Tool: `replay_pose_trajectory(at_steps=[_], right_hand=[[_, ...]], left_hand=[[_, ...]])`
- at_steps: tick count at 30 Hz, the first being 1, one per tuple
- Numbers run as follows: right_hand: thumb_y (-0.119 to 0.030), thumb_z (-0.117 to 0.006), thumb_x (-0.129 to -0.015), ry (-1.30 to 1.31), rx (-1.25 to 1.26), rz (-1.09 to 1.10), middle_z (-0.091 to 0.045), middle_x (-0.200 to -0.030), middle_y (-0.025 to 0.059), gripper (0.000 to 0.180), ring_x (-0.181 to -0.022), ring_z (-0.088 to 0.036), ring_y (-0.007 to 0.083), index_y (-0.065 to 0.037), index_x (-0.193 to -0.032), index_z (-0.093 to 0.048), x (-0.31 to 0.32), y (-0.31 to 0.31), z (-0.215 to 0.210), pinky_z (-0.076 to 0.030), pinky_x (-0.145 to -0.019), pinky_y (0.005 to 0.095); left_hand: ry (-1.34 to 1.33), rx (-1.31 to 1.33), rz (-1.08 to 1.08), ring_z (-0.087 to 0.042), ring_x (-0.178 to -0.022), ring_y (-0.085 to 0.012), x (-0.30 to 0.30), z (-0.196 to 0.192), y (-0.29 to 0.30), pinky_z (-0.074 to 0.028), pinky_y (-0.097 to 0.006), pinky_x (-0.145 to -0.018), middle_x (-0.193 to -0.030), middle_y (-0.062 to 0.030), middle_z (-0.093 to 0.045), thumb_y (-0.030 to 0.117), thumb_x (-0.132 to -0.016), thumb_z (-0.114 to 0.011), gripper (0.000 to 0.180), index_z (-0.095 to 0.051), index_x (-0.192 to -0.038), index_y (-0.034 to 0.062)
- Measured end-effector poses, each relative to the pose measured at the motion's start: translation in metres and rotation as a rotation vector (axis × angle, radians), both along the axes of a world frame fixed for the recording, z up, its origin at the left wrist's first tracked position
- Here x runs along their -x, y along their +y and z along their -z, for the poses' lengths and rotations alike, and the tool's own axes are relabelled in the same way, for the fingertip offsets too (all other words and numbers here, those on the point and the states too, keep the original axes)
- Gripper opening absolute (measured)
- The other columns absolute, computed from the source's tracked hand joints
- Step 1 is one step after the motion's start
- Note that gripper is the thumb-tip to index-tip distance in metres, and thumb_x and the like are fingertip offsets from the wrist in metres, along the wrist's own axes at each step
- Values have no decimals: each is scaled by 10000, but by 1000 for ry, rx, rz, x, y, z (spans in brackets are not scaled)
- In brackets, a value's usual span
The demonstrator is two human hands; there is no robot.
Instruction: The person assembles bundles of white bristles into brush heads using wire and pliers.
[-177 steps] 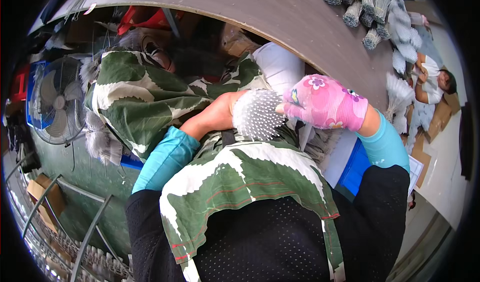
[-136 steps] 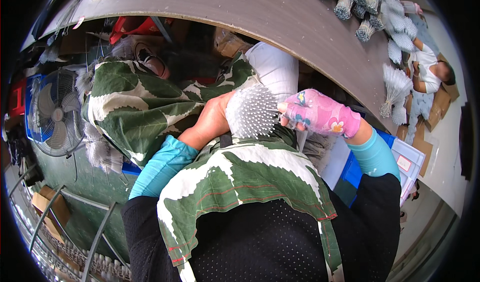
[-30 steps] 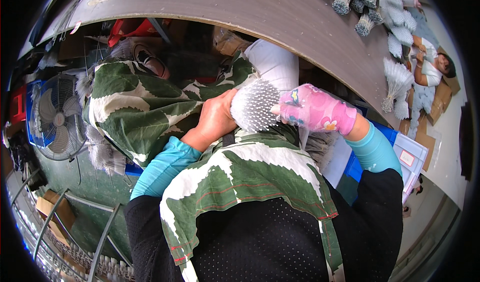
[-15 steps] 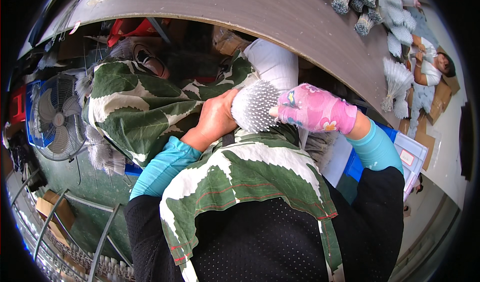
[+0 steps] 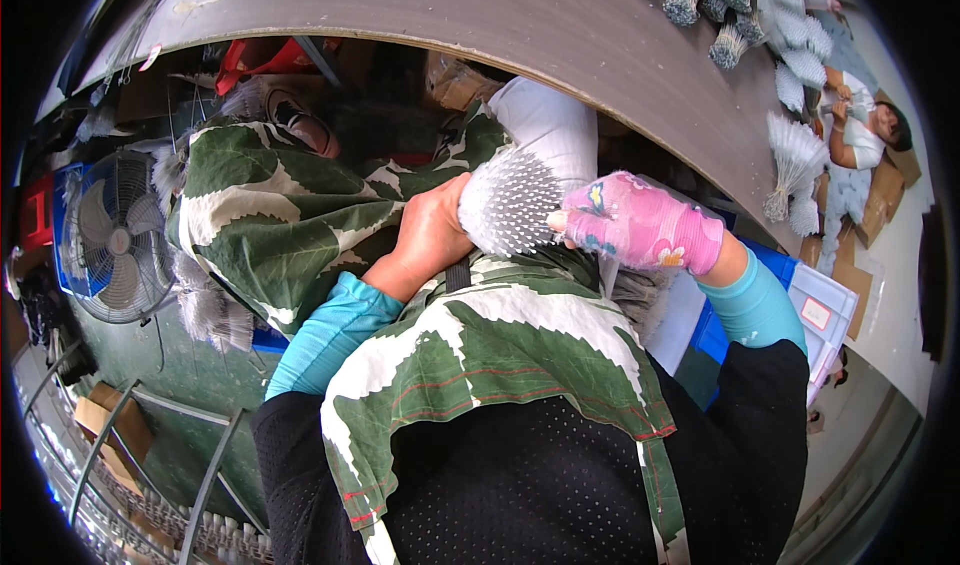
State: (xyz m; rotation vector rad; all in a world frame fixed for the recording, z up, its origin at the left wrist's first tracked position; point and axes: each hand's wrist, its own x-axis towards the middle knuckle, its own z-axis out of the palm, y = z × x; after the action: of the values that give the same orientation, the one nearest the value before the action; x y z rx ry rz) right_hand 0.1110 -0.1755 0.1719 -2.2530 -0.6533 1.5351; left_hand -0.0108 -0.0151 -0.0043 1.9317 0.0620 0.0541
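Note:
My bare left hand (image 5: pixel 432 227) is wrapped round a thick bundle of thin white strands with grey tips (image 5: pixel 512 203). The tips fan out toward the right, above my lap. My right hand (image 5: pixel 625 220), in a pink flowered fingerless glove, is at the bundle's right edge with its thumb and fingers pinched together. Whether a strand is between those fingertips is too small to tell. A green and white apron (image 5: pixel 470 350) covers my lap below the bundle.
A brown table (image 5: pixel 480 15) spans the far side, with several similar bundles (image 5: pixel 683 3) at its right. A fan (image 5: pixel 118 235) and a metal rack (image 5: pixel 205 475) stand at left. Blue and white crates (image 5: pixel 815 310) are at my right. Another person (image 5: pixel 858 130) sits at far right.
My right hand has shifted slightly right and down, a little away from the tips. The bundle has tilted slightly in my left hand, which has hardly moved.

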Motion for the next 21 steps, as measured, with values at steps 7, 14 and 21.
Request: replay_pose_trajectory(at_steps=[7, 14, 21], right_hand=[[-373, -535, -909, -300, -48, -318, -527, -667, 219, 388, -682, -532, 402, -11, -777, -579, -1, 7, -4, -401, -616, 452], [-382, -521, -912, -361, 36, -441, -545, -691, 213, 378, -701, -549, 398, -33, -784, -583, -1, 16, -5, -420, -636, 459], [-377, -514, -910, -425, -14, -527, -564, -672, 172, 348, -696, -571, 372, -69, -768, -591, 2, 24, -11, -446, -658, 459]], left_hand=[[59, 79, 56, -617, -859, -366, -2, -2, 4, -505, -401, -710, -892, -153, -656, 186, -694, -735, 344, -616, -1005, 104], [54, 99, 75, -619, -865, -368, -3, -4, 5, -503, -400, -719, -892, -160, -656, 180, -689, -739, 361, -617, -1020, 104], [64, 83, 92, -619, -855, -369, -4, -4, 4, -506, -404, -716, -879, -164, -656, 182, -685, -739, 376, -620, -1034, 106]])
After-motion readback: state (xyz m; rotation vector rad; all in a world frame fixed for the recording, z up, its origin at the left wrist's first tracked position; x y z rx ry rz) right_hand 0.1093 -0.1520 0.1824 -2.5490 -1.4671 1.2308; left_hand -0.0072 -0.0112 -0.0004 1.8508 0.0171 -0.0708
